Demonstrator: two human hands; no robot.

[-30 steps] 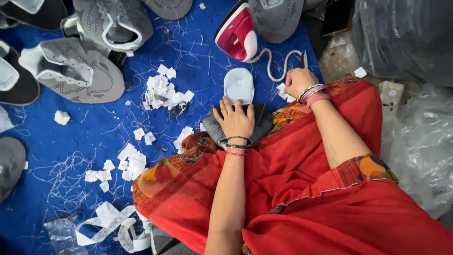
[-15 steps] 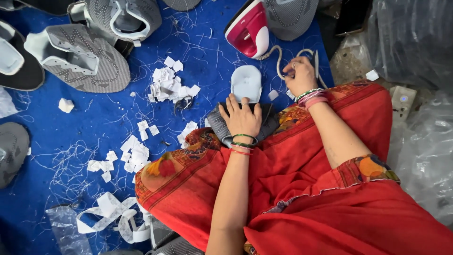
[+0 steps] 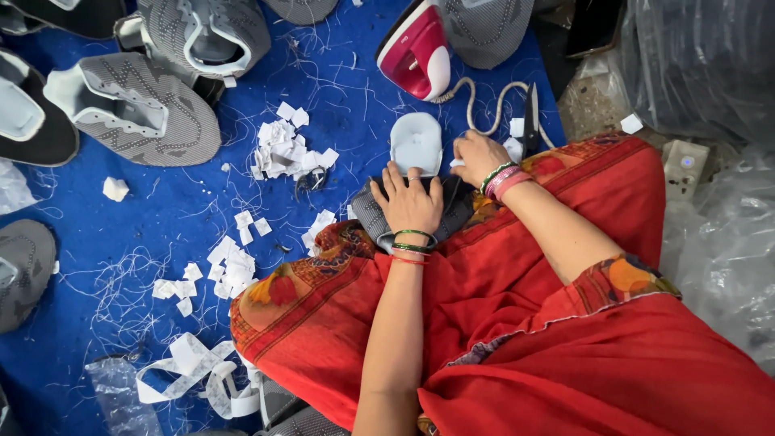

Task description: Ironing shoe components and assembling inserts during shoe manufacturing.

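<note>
Shoe upper (image 3: 379, 218) under flat, spread left hand (image 3: 410, 202); right hand (image 3: 476, 155) beside, grip unclear.

Bright, even daylight with soft, faint shadows. Colours are vivid and most of the view is sharp. Clear plastic sheeting (image 3: 710, 73) at right shows pale glare. Edges bend slightly outward.
</note>
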